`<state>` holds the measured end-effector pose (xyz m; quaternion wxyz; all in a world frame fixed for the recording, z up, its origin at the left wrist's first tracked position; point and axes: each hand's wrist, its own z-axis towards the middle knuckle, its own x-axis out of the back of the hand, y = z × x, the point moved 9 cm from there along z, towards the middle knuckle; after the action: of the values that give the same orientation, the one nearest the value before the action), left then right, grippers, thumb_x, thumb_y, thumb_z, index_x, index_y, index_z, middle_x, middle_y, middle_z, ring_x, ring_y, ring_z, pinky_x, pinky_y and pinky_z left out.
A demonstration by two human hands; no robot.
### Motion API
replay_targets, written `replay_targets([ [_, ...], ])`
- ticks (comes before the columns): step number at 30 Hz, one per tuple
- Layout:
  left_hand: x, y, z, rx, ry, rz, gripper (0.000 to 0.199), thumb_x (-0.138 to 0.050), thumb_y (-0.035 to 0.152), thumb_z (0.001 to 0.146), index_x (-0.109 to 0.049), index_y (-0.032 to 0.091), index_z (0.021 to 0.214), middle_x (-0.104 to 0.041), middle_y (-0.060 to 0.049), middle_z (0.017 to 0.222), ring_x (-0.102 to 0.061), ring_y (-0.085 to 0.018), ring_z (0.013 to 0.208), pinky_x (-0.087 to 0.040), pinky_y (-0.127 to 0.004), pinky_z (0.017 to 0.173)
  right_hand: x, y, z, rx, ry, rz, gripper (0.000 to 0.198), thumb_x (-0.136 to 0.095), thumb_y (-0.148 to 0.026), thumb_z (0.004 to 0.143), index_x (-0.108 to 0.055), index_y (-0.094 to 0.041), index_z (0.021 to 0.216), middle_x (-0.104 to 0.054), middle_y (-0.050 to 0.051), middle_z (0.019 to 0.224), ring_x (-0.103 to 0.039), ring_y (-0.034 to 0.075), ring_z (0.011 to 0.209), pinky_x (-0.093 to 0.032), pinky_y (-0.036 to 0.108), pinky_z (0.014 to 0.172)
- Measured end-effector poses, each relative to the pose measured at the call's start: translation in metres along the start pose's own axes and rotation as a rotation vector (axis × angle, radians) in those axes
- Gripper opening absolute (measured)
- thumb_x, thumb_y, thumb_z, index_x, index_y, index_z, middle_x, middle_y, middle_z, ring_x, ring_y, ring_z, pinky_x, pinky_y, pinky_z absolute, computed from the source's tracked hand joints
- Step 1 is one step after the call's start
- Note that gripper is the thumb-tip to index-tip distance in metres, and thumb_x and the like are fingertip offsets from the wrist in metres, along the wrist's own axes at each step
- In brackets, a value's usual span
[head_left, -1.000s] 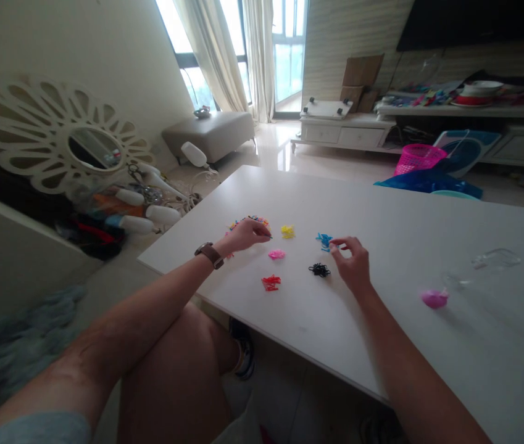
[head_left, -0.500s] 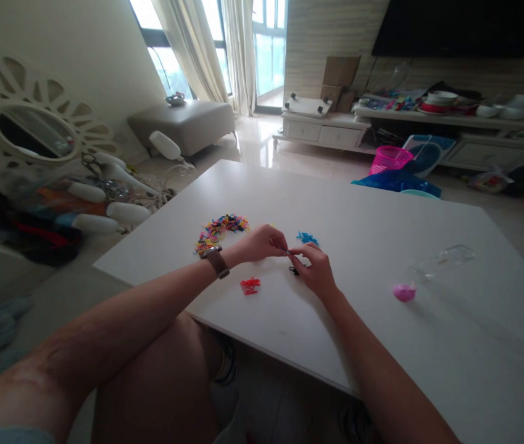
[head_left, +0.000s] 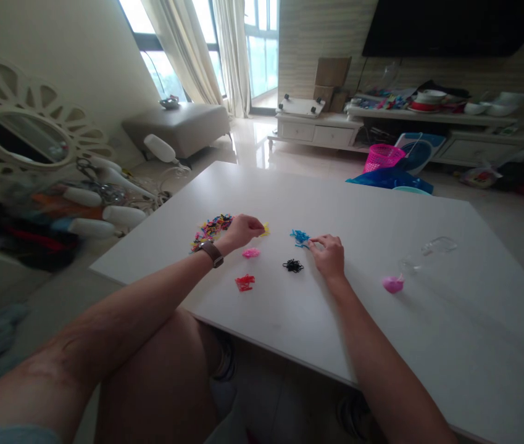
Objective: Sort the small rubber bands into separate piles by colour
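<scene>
My left hand (head_left: 243, 232) is pinched beside a small yellow pile (head_left: 266, 229); what lies between its fingertips is hidden. My right hand (head_left: 329, 256) has thumb and forefinger together at the edge of a pile of small blue rubber bands (head_left: 299, 237); anything held there is too small to make out. Black rubber bands (head_left: 293, 266) lie in a heap just left of my right wrist. Nearer me are a pink pile (head_left: 251, 253) and a red pile (head_left: 245, 283). A curved heap of mixed-colour bands (head_left: 210, 229) is partly covered by my left hand.
On the right of the white table (head_left: 410, 357) lie a pink pouch-like object (head_left: 393, 283) and a clear plastic container (head_left: 438, 245). A pink basket (head_left: 383, 158) and blue plastic (head_left: 384, 178) stand beyond the far edge. Lamp arms with white shades (head_left: 124, 215) are at the left.
My hands have parted from where they met over the middle. The left moved back and left to the yellow pile, the right moved right to the blue one, uncovering the pink and black piles.
</scene>
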<state>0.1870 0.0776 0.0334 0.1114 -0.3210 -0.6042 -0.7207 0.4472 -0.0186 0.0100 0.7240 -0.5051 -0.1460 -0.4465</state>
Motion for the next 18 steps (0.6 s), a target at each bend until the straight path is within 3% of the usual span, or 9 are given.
replay_targets([
  [5,0.013,-0.029,0.005,0.135,0.103,-0.007,0.013,-0.073,0.022,0.075,-0.077,0.011,0.082,-0.072,-0.006,0.067,-0.061,-0.013,0.058,-0.042,-0.022,0.054,-0.011,0.007,-0.001,-0.048,-0.075,-0.120,0.025,-0.060,-0.040,0.091,-0.078,-0.024,0.099,-0.071,0.009,0.103,-0.054,0.029,0.103,-0.041,0.039,0.084],
  [12,0.003,-0.020,0.016,0.086,0.129,0.176,0.010,-0.074,0.024,0.079,-0.077,0.014,0.079,-0.072,-0.006,0.072,-0.062,-0.015,0.067,-0.046,-0.026,0.064,-0.008,0.002,-0.002,-0.034,-0.054,-0.089,0.030,-0.057,-0.036,0.089,-0.077,-0.023,0.107,-0.069,0.011,0.105,-0.054,0.029,0.104,-0.042,0.041,0.086],
  [15,-0.001,-0.018,0.019,0.055,0.114,0.250,0.015,-0.073,0.027,0.081,-0.078,0.015,0.088,-0.074,-0.009,0.089,-0.066,-0.019,0.079,-0.051,-0.030,0.076,-0.005,0.002,-0.003,-0.035,-0.033,-0.059,0.029,-0.056,-0.034,0.088,-0.076,-0.022,0.104,-0.068,0.010,0.105,-0.054,0.030,0.105,-0.043,0.042,0.087],
  [18,-0.010,-0.014,0.020,-0.025,0.051,0.312,0.042,-0.080,0.030,0.074,-0.074,0.017,0.114,-0.072,-0.011,0.114,-0.066,-0.025,0.103,-0.051,-0.035,0.095,-0.005,0.002,-0.003,-0.040,-0.019,-0.043,0.028,-0.055,-0.033,0.086,-0.075,-0.022,0.102,-0.068,0.011,0.107,-0.054,0.030,0.106,-0.043,0.043,0.088],
])
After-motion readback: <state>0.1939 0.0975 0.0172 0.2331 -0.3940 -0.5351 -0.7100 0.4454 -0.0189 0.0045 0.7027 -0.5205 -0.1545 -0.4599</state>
